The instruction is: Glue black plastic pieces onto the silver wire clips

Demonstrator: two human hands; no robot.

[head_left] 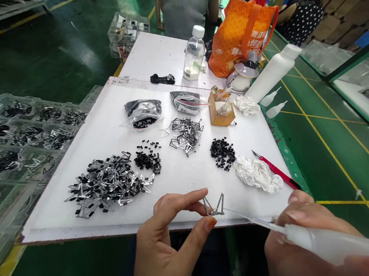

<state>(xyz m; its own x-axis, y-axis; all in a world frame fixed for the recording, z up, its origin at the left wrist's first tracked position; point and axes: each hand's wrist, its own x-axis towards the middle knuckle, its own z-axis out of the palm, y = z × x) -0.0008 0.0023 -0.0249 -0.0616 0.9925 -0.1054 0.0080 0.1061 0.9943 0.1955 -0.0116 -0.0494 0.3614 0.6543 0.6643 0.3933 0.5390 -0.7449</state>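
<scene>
My left hand (169, 240) pinches a small bent metal clip (214, 206) between thumb and forefinger, just above the near edge of the white foam board (105, 133). My right hand (309, 239) is closed around a white squeeze bottle (334, 243) whose thin needle tip reaches left to the clip. A pile of finished metal-and-black parts (107, 185) lies left of my hands. Small black pieces (147, 160) and another black heap (222, 153) flank a pile of bare metal clips (186, 135).
A crumpled white cloth (257, 174) and a red craft knife (275, 170) lie at the right. Two bags of parts (142, 114), a small cardboard box (221, 108), a water bottle (193, 53) and an orange bag (242, 35) stand farther back. Clear trays (16, 142) fill the left. People sit beyond.
</scene>
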